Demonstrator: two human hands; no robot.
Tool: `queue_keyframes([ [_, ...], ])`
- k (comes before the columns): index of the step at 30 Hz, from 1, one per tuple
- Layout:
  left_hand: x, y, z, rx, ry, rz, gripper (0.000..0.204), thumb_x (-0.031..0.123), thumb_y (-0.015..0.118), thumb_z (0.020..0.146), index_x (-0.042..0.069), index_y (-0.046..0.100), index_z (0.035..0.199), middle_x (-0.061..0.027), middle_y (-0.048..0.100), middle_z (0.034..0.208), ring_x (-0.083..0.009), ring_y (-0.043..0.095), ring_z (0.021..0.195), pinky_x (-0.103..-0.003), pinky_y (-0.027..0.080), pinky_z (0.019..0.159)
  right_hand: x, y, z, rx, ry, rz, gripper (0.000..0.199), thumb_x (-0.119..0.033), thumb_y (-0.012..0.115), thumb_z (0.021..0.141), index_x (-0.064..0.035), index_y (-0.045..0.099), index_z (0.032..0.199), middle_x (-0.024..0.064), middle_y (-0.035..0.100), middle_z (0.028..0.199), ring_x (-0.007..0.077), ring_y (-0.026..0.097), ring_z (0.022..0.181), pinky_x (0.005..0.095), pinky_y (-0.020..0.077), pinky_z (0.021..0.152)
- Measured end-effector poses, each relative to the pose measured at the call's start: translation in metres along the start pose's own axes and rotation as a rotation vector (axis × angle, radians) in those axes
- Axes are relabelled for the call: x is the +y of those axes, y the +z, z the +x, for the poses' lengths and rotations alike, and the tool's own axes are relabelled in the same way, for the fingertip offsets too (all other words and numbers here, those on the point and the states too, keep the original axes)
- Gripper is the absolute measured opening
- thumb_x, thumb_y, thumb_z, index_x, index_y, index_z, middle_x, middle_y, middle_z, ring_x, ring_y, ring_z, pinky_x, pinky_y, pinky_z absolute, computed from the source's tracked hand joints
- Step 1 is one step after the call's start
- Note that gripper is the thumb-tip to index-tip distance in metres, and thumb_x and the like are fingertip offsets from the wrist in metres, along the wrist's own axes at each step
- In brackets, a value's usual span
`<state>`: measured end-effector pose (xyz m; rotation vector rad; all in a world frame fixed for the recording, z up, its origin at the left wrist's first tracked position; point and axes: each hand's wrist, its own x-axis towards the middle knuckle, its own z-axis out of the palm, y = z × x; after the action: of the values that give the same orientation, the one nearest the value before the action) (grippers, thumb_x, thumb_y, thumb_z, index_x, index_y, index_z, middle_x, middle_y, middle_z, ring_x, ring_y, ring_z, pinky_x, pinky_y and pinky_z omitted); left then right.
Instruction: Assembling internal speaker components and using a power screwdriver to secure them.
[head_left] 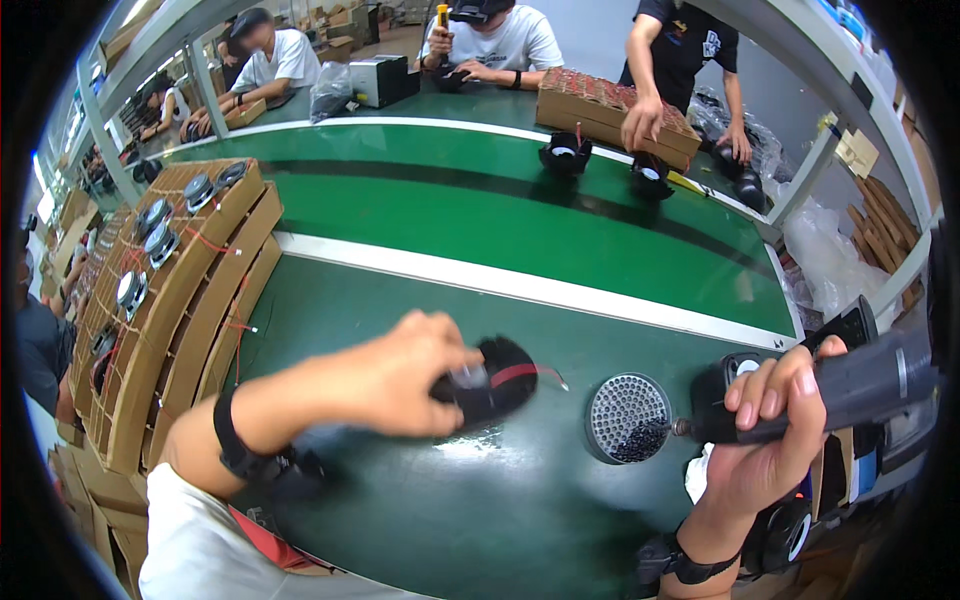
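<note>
Left hand [412, 375], blurred: thumb and fingers parted at one end of a black housing [508, 393]; grip cannot be told. Right hand [775, 440]: wrapped round a black power tool [860, 385]. Risks, judged: tip, just beside the dish [618, 402], tipping out small dark pieces [642, 438]; loose red lead [516, 374] snagging. Housing: on green surface [540, 510], rounded, matt.

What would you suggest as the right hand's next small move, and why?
Perhaps bring the black driver in the right hand over the small black pieces: its tip is close beside their round dish, and the left hand is at the black housing.
</note>
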<state>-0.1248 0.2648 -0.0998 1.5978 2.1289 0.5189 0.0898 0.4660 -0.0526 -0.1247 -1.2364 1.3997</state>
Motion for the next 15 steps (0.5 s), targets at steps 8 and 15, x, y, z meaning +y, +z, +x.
queue_keyframes([
  [8, -0.141, -0.110, 0.113, 0.418, -0.302, 0.256, 0.047, 0.029, 0.079, 0.063, 0.001, 0.076, 0.101, -0.0201, 0.074, 0.091, -0.0300, 0.071, 0.082, -0.038, 0.056, 0.078, 0.001, -0.007, 0.018, 0.090, 0.097, -0.065, 0.041, -0.010, 0.059, 0.091, -0.0018, 0.042, 0.127, 0.0037, 0.048, 0.071, 0.0120, 0.047, 0.050, 0.0298, 0.0462, 0.052],
  [15, -0.238, -0.135, 0.192, 0.755, -0.642, 0.500, 0.048, 0.033, 0.073, 0.074, 0.013, 0.072, 0.117, -0.0207, 0.051, 0.142, -0.0422, 0.046, 0.129, -0.051, 0.047, 0.104, 0.006, -0.017, 0.025, 0.092, 0.099, -0.092, 0.042, -0.007, 0.060, 0.089, -0.0016, 0.041, 0.126, 0.0039, 0.051, 0.072, 0.0121, 0.048, 0.051, 0.0303, 0.0470, 0.051],
])
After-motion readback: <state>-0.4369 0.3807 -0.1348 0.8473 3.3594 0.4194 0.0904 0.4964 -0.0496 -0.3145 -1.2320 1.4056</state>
